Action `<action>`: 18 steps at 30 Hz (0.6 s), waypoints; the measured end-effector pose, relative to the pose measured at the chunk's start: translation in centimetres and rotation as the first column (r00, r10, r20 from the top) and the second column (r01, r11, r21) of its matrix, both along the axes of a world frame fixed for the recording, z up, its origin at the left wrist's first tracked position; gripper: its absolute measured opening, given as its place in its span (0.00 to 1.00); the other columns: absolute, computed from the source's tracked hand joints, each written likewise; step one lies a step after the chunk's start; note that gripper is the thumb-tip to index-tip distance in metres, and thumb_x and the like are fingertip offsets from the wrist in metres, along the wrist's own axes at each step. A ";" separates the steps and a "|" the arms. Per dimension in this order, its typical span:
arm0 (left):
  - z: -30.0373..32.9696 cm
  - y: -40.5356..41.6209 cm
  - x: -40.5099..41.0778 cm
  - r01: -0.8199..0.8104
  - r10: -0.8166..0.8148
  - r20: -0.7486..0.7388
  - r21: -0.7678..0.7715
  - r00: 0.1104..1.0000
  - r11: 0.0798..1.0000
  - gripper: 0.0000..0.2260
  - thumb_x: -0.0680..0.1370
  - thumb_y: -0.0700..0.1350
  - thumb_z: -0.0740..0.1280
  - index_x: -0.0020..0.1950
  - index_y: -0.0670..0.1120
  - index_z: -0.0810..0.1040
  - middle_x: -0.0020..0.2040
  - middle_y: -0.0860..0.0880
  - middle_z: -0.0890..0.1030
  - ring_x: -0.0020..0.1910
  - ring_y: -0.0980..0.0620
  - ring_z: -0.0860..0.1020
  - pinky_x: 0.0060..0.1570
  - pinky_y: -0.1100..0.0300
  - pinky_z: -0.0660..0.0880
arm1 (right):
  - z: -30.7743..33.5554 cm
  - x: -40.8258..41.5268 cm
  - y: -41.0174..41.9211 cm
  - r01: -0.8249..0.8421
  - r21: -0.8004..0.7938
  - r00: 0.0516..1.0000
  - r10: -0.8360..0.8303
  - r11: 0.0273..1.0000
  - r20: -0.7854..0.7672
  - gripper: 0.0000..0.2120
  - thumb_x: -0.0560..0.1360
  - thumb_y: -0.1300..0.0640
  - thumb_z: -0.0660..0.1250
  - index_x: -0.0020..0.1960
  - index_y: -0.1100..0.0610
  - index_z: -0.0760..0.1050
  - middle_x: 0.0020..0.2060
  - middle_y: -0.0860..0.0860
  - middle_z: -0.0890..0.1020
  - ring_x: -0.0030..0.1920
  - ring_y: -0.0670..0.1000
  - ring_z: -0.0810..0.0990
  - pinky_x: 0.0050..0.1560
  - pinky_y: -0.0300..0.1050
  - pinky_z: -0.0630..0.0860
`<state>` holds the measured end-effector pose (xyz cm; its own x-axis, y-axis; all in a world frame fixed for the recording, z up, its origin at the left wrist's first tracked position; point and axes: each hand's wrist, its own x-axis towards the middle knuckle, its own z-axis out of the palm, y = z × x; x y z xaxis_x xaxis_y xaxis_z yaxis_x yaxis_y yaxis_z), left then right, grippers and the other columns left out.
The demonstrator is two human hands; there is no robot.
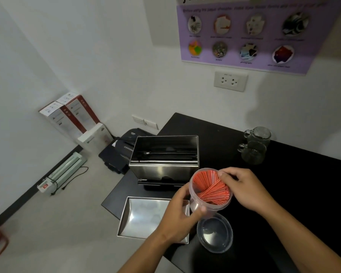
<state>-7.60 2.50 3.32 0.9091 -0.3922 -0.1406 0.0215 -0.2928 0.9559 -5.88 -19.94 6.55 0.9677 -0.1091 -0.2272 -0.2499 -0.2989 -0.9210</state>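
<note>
Jar [211,206] of red sticks [211,189] gripped round its side by left hand [180,215], right hand [244,188] at its mouth, fingers curled, pinching sticks, lid [215,234] on desk [283,184] just below, tray [144,217] left, open steel box [163,170] behind, mugs [254,146] well apart.

Steel dispenser [163,154] just behind tub [211,196].

An office utility corner is being shown.
A shredder [122,148], laminator [67,171] and boxes [71,115] are being kept on the floor; a shredding poster [250,32] is being displayed above.
</note>
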 end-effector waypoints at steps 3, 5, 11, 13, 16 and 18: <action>0.0 1.4 -1.2 -0.017 0.019 0.042 -0.035 0.999 0.999 0.38 0.73 0.54 0.80 0.79 0.58 0.66 0.72 0.62 0.77 0.73 0.58 0.75 0.68 0.66 0.73 | 0.1 -0.7 2.1 -0.016 0.069 0.999 0.019 0.997 -0.042 0.10 0.83 0.52 0.66 0.53 0.51 0.86 0.40 0.50 0.89 0.37 0.45 0.87 0.35 0.36 0.79; -0.1 2.3 -1.9 -0.065 0.068 0.065 -0.049 0.996 0.997 0.40 0.71 0.51 0.82 0.79 0.58 0.66 0.71 0.61 0.77 0.73 0.58 0.75 0.69 0.63 0.74 | 0.0 -1.2 3.4 -0.041 0.056 0.998 0.043 0.998 -0.051 0.11 0.84 0.50 0.65 0.52 0.49 0.86 0.38 0.51 0.88 0.34 0.45 0.85 0.34 0.38 0.77; -0.5 5.1 -3.0 -0.203 0.208 0.147 -0.049 0.967 0.978 0.40 0.70 0.50 0.83 0.77 0.58 0.68 0.69 0.64 0.78 0.70 0.60 0.76 0.64 0.68 0.76 | -0.2 -1.8 5.7 -0.107 0.085 0.991 0.112 0.991 -0.067 0.16 0.86 0.47 0.58 0.56 0.48 0.85 0.45 0.50 0.89 0.47 0.48 0.87 0.46 0.41 0.80; -1.1 6.2 -3.3 -0.239 0.241 0.144 -0.035 0.960 0.970 0.38 0.70 0.52 0.83 0.76 0.60 0.70 0.68 0.61 0.79 0.70 0.58 0.77 0.64 0.64 0.78 | -1.8 -1.9 5.6 -0.123 -0.081 0.991 0.118 0.989 -0.058 0.13 0.84 0.47 0.62 0.62 0.48 0.83 0.52 0.46 0.87 0.56 0.48 0.85 0.52 0.38 0.78; -1.6 7.4 -3.6 -0.293 0.291 0.134 -0.006 0.947 0.956 0.35 0.68 0.55 0.83 0.71 0.64 0.72 0.66 0.59 0.80 0.68 0.58 0.78 0.60 0.68 0.77 | -4.5 -2.7 5.5 -0.400 -0.470 0.914 0.308 0.786 -0.263 0.33 0.77 0.40 0.71 0.79 0.48 0.68 0.77 0.50 0.70 0.77 0.52 0.68 0.73 0.47 0.69; -1.8 8.0 -3.7 -0.311 0.309 0.118 0.001 0.944 0.950 0.35 0.69 0.54 0.83 0.71 0.62 0.72 0.65 0.62 0.80 0.67 0.60 0.77 0.58 0.71 0.76 | -5.9 -3.5 5.9 -0.596 -0.548 0.799 0.362 0.587 -0.481 0.48 0.72 0.35 0.72 0.84 0.46 0.54 0.84 0.51 0.53 0.84 0.56 0.50 0.81 0.56 0.55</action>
